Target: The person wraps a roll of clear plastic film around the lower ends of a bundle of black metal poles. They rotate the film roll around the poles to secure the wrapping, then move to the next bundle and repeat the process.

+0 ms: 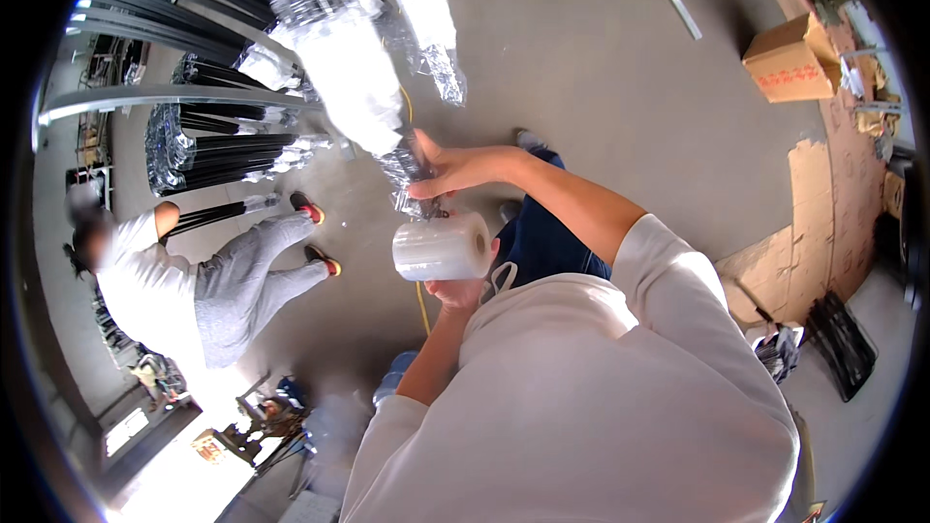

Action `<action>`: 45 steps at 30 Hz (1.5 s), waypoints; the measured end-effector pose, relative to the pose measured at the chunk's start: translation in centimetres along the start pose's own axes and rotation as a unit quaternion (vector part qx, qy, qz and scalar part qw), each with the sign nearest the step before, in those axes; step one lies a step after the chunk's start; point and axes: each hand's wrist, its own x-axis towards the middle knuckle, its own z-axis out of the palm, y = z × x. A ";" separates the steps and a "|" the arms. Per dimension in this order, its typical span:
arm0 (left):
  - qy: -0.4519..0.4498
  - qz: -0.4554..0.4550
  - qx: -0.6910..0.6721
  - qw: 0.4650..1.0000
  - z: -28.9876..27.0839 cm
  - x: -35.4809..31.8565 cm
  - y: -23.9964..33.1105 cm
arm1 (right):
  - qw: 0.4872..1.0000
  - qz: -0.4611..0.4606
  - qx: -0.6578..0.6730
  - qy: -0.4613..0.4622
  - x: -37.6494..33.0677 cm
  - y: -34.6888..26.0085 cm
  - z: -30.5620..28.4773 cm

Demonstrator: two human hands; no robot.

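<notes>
A roll of clear stretch film (431,250) lies sideways in front of my body. My left hand (457,291) is closed around it from beneath, its fingers partly hidden behind the roll. Just beyond, my right hand (441,169) grips the near end of a bundle of long dark strips (349,77). Glossy clear film covers that end, with a bright white stretch farther up. The roll sits just below the wrapped tip; whether film joins them I cannot tell.
More wrapped dark bundles (228,160) lie on a metal rack (184,94) at the left, near another person (160,281). Beside my bundle hangs a second one (426,19). A cardboard box (790,60) and a metal stand (673,0) are at far right. A yellow cord (422,310) crosses the floor.
</notes>
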 end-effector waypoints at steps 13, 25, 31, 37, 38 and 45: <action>0.018 -0.125 0.315 0.941 1.8 -0.9 2.7 | 0.993 -0.050 0.085 0.070 -3.5 3.5 1.2; -0.059 -0.134 0.371 0.917 2.4 2.0 -1.5 | 0.738 0.073 0.652 0.155 -15.6 8.1 9.9; -0.015 -0.187 0.486 0.854 5.9 2.8 -1.6 | 0.647 -0.046 0.718 0.250 -12.4 5.8 10.0; -0.065 -0.208 0.578 0.787 6.9 4.9 -0.5 | 0.686 -0.136 0.634 0.330 -12.6 5.8 8.5; -0.025 -0.262 0.570 0.778 5.3 4.9 0.8 | 0.641 -0.151 0.670 0.344 -12.3 6.7 8.2; 0.026 -0.057 0.601 0.797 9.3 11.9 0.2 | 0.644 -0.189 0.681 0.293 -14.4 8.0 7.1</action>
